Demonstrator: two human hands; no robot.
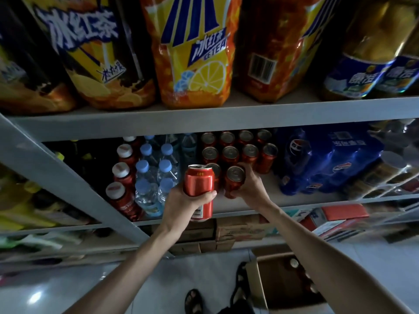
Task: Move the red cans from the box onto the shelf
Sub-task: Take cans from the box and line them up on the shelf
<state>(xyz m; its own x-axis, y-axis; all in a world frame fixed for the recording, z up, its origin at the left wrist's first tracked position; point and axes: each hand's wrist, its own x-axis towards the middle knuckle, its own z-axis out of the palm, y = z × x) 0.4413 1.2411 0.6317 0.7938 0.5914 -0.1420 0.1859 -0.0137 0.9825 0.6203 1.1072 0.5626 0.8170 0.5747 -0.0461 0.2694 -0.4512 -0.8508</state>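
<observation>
- While the right hand (249, 184) is wrapped around a red can (234, 181) that sits on the middle shelf (294, 200), the left hand (181, 200) waits at about 8 o'clock from it, gripping a second can (199, 191) in the air just in front of the shelf edge.
- Both grips are closed round their cans, fingers curled across the body. I can't tell whether the right one has started letting go.
- Progress looks decent: two full rows of shelved cans (238, 147) stand behind the hands at 12 o'clock, four across, and a third row is getting started (one can peeks out between the two held ones).
- Not finished though. The cardboard box (260, 282) is on the floor at 5 o'clock, and a few can tops (294, 264) show inside it. It's too dark to count them.
- Materials: the cans are smooth glossy red cylinders with dull silver lids, and the left one shows a white barcode patch near its base.
- At 9 o'clock from the can block stand clear water bottles (156, 177) with pale blue caps. At 3 o'clock sits a shiny blue shrink-wrapped pack (328, 159), crinkly looking.
- The shelf itself looks like flat grey painted metal.
</observation>
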